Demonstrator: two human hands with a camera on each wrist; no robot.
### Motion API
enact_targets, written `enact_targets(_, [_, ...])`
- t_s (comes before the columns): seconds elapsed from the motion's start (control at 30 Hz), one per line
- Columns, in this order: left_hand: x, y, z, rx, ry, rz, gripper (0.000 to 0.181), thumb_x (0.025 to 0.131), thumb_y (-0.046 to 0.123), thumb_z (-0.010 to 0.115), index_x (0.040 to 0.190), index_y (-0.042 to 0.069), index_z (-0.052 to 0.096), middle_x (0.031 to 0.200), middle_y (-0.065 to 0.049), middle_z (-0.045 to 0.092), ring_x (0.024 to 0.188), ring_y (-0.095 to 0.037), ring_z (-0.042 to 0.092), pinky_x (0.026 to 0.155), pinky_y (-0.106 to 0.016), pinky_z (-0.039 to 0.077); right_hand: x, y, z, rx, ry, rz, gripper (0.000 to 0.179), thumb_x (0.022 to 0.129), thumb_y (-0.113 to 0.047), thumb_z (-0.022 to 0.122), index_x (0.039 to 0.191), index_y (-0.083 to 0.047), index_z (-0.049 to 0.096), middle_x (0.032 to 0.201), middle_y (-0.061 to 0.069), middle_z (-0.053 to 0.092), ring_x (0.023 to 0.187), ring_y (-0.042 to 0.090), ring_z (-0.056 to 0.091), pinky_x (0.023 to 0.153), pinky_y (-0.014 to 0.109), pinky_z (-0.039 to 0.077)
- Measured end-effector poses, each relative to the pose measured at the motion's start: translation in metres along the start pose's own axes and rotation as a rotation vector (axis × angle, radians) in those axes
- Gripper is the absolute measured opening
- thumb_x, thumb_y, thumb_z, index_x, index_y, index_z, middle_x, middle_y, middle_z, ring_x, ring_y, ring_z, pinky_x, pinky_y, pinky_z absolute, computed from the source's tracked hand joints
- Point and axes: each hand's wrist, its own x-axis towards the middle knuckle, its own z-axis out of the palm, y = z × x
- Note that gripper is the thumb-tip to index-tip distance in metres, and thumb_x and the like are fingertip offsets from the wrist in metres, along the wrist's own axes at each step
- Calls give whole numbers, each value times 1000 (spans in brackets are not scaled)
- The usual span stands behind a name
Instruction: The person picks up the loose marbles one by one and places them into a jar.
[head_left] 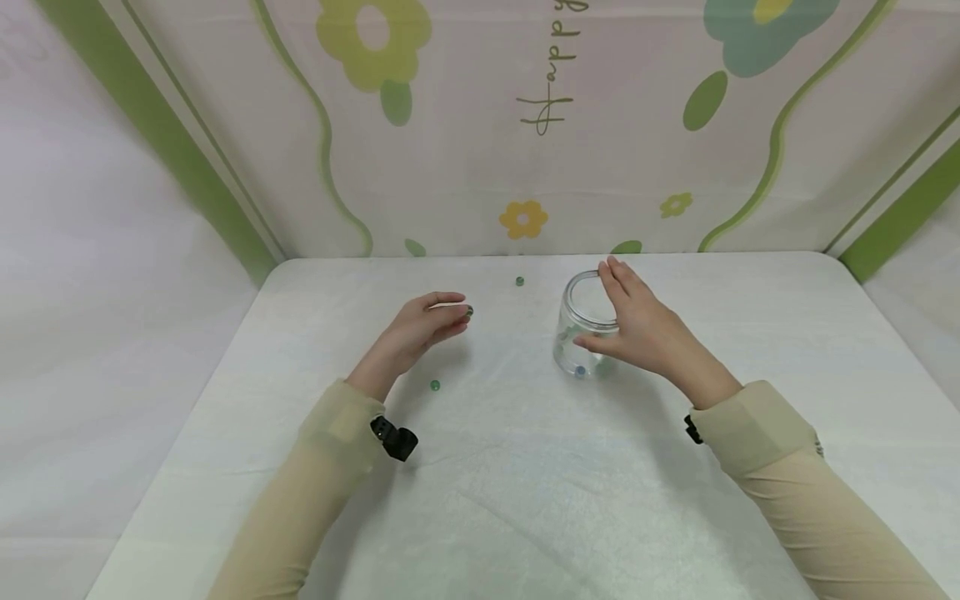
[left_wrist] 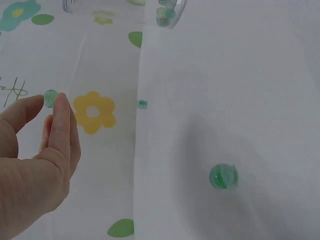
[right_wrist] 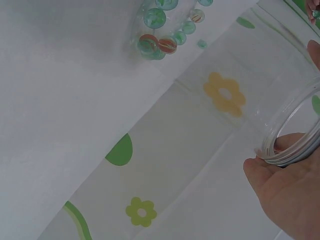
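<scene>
My left hand point(head_left: 420, 329) is raised over the left middle of the table and pinches a green glass marble point(left_wrist: 50, 98) between thumb and fingertips. To the right stands a clear jar point(head_left: 564, 342) with its mouth uncovered. My right hand point(head_left: 647, 325) holds the jar near the rim, thumb on the near side and fingers across its right side. Several marbles point(right_wrist: 155, 19) lie at the jar's bottom, mostly green, some with red-brown swirls; a blue marble point(head_left: 581, 372) shows near its base.
A loose green marble point(head_left: 435, 386) lies on the white tablecloth point(head_left: 480, 508) below my left hand. Another green marble point(head_left: 520, 282) lies near the table's back edge, left of the jar. Behind the table hangs a flower-printed cloth point(head_left: 450, 167).
</scene>
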Motion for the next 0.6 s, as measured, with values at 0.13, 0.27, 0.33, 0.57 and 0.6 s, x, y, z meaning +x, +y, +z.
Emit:
enact_targets(0.13, [3, 6, 12, -53, 18, 19, 44, 97, 8, 54, 139, 0, 43, 113, -5, 58, 102, -12, 62, 86, -14, 54, 0, 0, 0, -4, -6, 2, 103, 83, -45, 69, 151, 4, 8, 160, 22, 6, 147, 40, 10, 112, 63, 28])
enact_targets(0.27, [8, 12, 26, -91, 22, 40, 43, 96, 8, 56, 137, 1, 45, 109, -4, 59, 97, -10, 62, 86, -15, 55, 0, 1, -1, -1, -7, 2, 104, 83, -44, 69, 151, 4, 8, 160, 22, 5, 147, 40, 9, 112, 63, 28])
enact_targets(0.33, [11, 16, 34, -96, 18, 51, 42, 96, 9, 57, 136, 2, 47, 110, -5, 60, 98, -11, 62, 89, -17, 54, 0, 1, -1, 1, -9, 3, 104, 83, -44, 69, 151, 4, 7, 160, 22, 4, 147, 40, 9, 112, 63, 27])
enact_targets(0.57, [17, 26, 67, -67, -9, 73, 42, 93, 10, 61, 133, 4, 49, 122, -12, 61, 99, -13, 62, 98, -26, 52, 0, 1, -1, 11, -19, 13, 104, 84, -46, 69, 152, 3, 7, 160, 21, 3, 148, 39, 8, 113, 62, 26])
enact_targets(0.6, [17, 27, 72, -66, -14, 76, 42, 93, 10, 62, 132, 4, 50, 123, -14, 62, 99, -14, 62, 99, -27, 52, 0, 1, -1, 13, -21, 16, 104, 84, -47, 69, 152, 3, 7, 161, 21, 3, 148, 39, 8, 113, 62, 26])
